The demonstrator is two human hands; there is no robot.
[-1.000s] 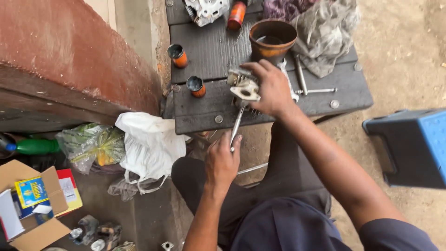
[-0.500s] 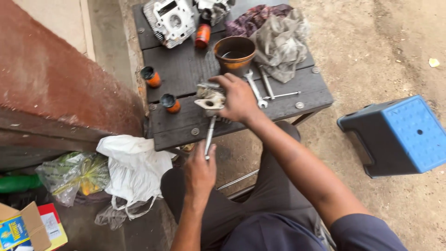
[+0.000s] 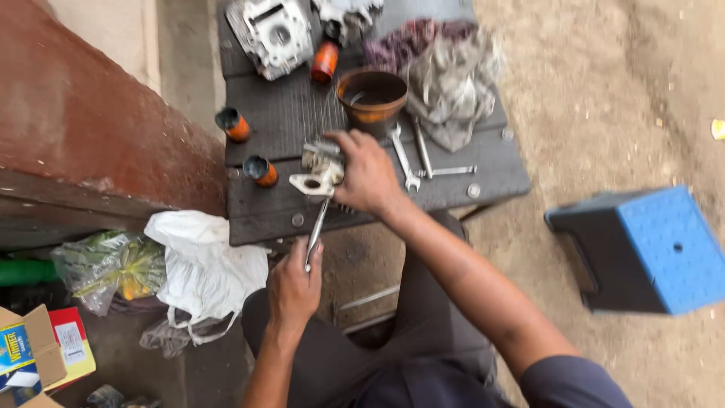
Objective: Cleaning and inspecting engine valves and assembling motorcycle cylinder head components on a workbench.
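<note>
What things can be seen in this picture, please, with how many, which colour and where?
metal engine part: 1, grey-white, on the bench front, under the right hand
long metal tool: 1, silver, from the left hand up to the part
workbench: 1, dark grey, centre top
bowl: 1, brown-orange, on the bench
small cans: 3, orange and black, bench left and top
cylinder casting: 1, grey, bench top left
rags: a heap, grey and purple, bench right
wrenches: about 3, silver, beside the bowl
stool: 1, blue and black, right
plastic bags: 2, white and clear green, left of the knees
cardboard boxes: several, brown, red and blue, bottom left
left hand: grip on the tool
right hand: grip on the part
</note>
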